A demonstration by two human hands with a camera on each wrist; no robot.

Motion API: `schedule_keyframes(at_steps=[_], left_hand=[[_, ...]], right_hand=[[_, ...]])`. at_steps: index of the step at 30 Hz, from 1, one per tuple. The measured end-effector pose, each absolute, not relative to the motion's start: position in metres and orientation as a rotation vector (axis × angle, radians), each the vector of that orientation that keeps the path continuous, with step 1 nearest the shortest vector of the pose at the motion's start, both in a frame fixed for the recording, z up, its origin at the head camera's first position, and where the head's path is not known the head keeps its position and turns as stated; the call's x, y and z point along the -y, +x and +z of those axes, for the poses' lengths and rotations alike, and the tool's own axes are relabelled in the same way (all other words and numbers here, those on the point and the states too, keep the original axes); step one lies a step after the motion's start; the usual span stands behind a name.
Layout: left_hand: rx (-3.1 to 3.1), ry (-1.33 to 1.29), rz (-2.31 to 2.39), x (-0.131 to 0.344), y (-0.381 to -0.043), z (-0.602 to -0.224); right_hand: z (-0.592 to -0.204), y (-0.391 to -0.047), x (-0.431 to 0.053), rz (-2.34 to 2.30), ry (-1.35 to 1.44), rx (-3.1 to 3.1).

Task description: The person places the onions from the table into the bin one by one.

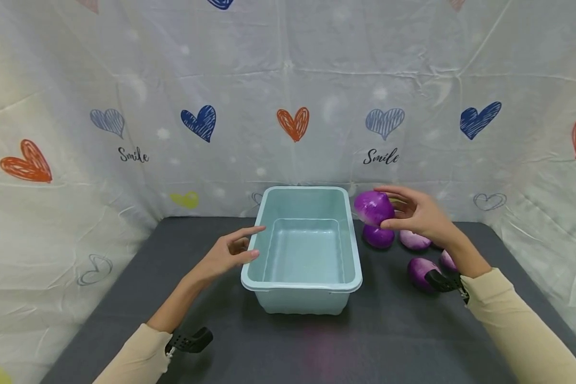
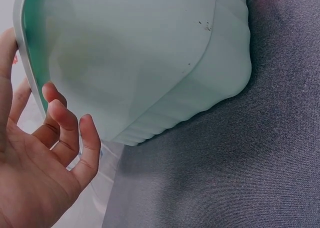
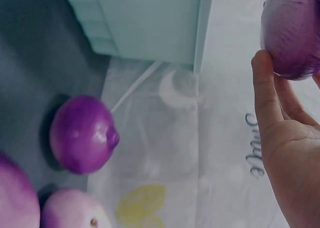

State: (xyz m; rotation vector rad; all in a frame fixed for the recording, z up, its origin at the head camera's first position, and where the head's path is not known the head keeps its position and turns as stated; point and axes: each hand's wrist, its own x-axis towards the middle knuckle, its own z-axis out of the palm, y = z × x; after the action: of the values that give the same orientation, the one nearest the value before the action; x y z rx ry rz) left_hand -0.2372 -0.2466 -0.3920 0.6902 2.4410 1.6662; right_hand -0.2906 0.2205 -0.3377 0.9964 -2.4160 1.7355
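My right hand (image 1: 420, 213) holds a purple onion (image 1: 373, 208) between thumb and fingers, raised just right of the tub's far right side. In the right wrist view, part of the held onion (image 3: 292, 33) is cut off by the frame edge. A pale blue-green plastic tub (image 1: 302, 256) stands in the middle of the dark table, with nothing inside it. Over its left rim my left hand (image 1: 225, 253) hovers, index finger and thumb extended and the other fingers loosely bent. From the left wrist, the left hand (image 2: 45, 163) appears beside the tub's outer wall (image 2: 145, 48).
Several more onions lie on the table right of the tub: a deep purple one (image 1: 378, 237), a pale one (image 1: 415, 240), and a purple-white one (image 1: 420, 272) partly behind the right wrist strap (image 1: 441, 281). A heart-printed white curtain (image 1: 293, 80) hangs behind the dark tabletop (image 1: 278, 346).
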Motion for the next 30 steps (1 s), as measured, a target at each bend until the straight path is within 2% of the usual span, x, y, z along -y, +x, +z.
schedule_keyframes(at_steps=[17,22,30], left_hand=[[-2.438,0.672,1.652,0.243,-0.240,-0.393],[-2.428,0.684,1.651,0.243,-0.240,-0.394],[-2.458,0.689,1.647,0.246,-0.239,-0.392]], right_hand=[[-0.331,-0.303,-0.172,1.878,1.278,2.352],[-0.334,-0.301,-0.183,1.940,1.289,2.324],[-0.341,-0.296,-0.226,1.807,1.164,2.361]])
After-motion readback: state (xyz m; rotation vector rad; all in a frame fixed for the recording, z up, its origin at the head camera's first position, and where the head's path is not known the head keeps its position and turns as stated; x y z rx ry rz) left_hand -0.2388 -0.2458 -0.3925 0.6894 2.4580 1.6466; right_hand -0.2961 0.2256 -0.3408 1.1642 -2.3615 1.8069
